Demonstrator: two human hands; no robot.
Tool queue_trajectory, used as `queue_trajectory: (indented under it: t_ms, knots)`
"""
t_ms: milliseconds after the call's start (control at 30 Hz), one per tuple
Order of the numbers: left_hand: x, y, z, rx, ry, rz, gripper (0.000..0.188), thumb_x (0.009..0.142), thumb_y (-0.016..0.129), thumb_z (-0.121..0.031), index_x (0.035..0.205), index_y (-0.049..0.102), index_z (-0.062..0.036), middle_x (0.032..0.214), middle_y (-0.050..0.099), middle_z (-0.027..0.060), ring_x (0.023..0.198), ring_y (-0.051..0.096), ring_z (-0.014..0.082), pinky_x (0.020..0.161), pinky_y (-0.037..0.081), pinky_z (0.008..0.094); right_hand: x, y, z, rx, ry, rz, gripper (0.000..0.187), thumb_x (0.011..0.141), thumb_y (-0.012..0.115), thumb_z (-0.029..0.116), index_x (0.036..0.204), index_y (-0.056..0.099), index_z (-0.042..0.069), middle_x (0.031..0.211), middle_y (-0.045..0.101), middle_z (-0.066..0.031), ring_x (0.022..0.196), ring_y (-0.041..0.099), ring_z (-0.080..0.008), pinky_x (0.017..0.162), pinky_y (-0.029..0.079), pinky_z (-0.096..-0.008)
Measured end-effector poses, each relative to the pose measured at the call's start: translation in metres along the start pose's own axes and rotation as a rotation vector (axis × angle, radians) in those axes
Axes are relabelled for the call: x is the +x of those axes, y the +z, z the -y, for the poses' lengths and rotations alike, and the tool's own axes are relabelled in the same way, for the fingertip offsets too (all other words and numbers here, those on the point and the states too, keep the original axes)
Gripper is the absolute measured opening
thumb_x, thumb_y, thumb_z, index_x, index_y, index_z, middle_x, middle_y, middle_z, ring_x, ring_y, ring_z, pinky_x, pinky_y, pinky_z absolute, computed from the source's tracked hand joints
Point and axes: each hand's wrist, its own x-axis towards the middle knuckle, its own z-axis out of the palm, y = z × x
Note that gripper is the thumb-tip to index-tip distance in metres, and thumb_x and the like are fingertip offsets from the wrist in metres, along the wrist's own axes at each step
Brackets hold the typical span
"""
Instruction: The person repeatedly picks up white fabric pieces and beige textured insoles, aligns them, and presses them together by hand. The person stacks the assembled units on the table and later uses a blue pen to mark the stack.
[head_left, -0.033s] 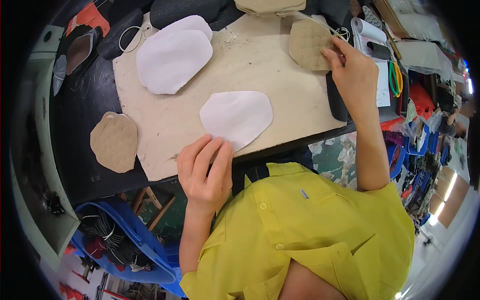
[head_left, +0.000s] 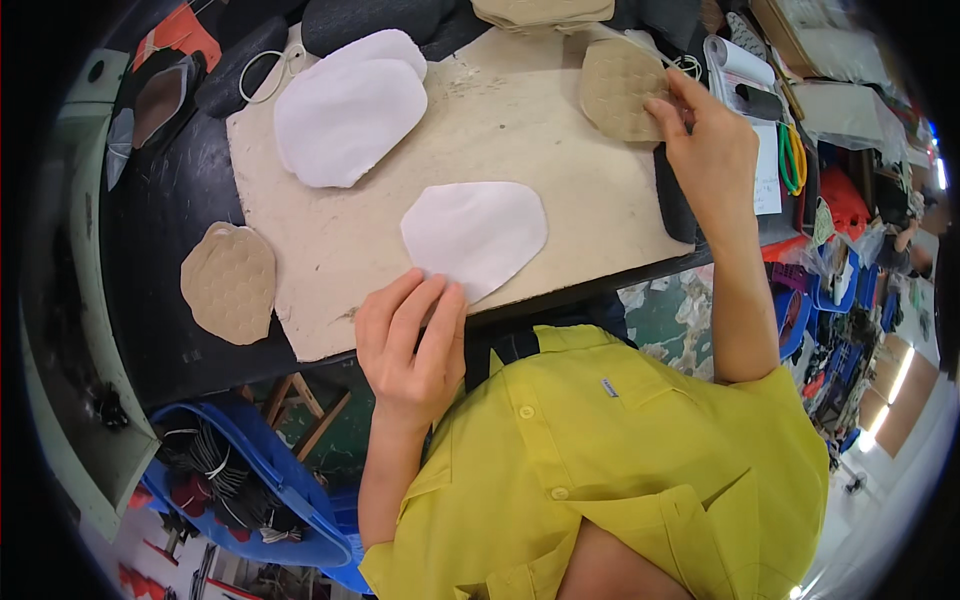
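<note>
From the head view, the person in a yellow shirt leans over a counter (head_left: 180, 200) covered by a pale board (head_left: 560, 160). The left hand (head_left: 410, 345) lies flat and relaxed, fingers together, its fingertips pressing the near edge of a white oval piece (head_left: 475, 235) that sits in the middle of the board; it grips nothing. The right hand (head_left: 710, 150) reaches far out to the upper right corner of the board, where thumb and fingertips pinch the edge of a tan quilted piece (head_left: 620, 90) lying there.

As for progress, the work looks early in its cycle: the white piece is laid out alone, and the tan piece is only now being taken up, well apart from it. A stack of white pieces (head_left: 350, 110) waits at the upper left of the board, and another tan piece (head_left: 230, 280) rests on the dark counter to the left, off the board. The left forearm comes up from the lower edge, bent; the right arm is stretched nearly straight.
</note>
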Motion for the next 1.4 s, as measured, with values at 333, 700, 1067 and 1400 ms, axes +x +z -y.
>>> queue_trajectory:
  t_ms: [333,700,1067,1400]
  knots:
    - [-0.015,-0.017,0.009,0.029,-0.076,-0.088,0.019,0.074,0.076,0.002,0.093,0.073,-0.0004,0.094,0.069,0.0106,0.09,0.066,0.0301,0.075,0.053,0.0369,0.023,-0.012,-0.047,0.805,-0.026,0.251,0.022,0.091,0.072,0.016,0.105,0.069,-0.001,0.092,0.068,-0.0021,0.083,0.06,-0.0077,0.075,0.049,-0.0242]
    - [-0.027,-0.018,0.004,-0.018,-0.133,-0.111,0.022,0.074,0.077,0.005,0.095,0.072,-0.0002,0.094,0.069,0.0113,0.088,0.067,0.0301,0.076,0.054,0.0353,-0.02,-0.006,0.07,1.087,-0.076,0.697,0.015,0.088,0.074,0.009,0.098,0.07,-0.001,0.083,0.069,0.0008,0.072,0.059,-0.0027,0.064,0.047,-0.0182]
    - [-0.032,-0.008,0.008,0.058,-0.096,-0.159,0.023,0.068,0.078,-0.001,0.09,0.073,-0.0052,0.091,0.069,0.0049,0.088,0.065,0.0237,0.073,0.047,0.0339,-0.025,0.016,0.081,1.037,0.031,0.846,0.014,0.089,0.072,0.009,0.096,0.07,-0.004,0.082,0.069,0.0001,0.073,0.061,-0.0025,0.065,0.049,-0.018]
    - [-0.036,-0.007,0.002,0.259,-0.1,0.04,0.035,0.082,0.073,-0.039,0.114,0.074,-0.0242,0.105,0.055,-0.0004,0.095,0.053,0.0185,0.081,0.038,0.0358,-0.032,0.023,0.083,0.947,-0.037,0.726,0.013,0.085,0.073,0.009,0.093,0.072,-0.002,0.069,0.063,0.0029,0.062,0.049,-0.0011,0.054,0.039,-0.0191]
